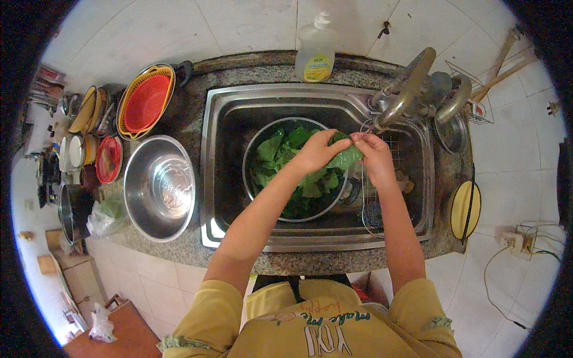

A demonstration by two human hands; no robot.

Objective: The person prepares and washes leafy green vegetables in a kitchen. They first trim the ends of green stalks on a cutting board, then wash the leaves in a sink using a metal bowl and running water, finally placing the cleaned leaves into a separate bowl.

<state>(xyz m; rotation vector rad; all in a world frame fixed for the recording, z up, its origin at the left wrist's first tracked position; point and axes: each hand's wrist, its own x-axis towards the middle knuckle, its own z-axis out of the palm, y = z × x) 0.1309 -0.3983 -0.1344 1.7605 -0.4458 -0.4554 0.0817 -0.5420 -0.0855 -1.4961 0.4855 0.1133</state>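
Above the sink (233, 224), my left hand (319, 152) grips a broad green vegetable leaf (347, 157) between thumb and fingers. My right hand (375, 156) is closed in a pinch at the leaf's upper right end, close to the left thumb. Beneath them, a round metal basin (248, 190) in the sink is full of dark leafy greens (280, 156). The left hand hangs over this basin's right rim. Just beyond my right hand, a curved faucet (407, 89) reaches over the sink; whether water runs is not visible.
A wire rack (391, 143) sits in the sink's right side. To the left stand a shiny metal bowl (159, 197) and a red colander (147, 102). A soap bottle (316, 51) is at the back wall. A yellow oval item (464, 210) lies at the counter's right edge.
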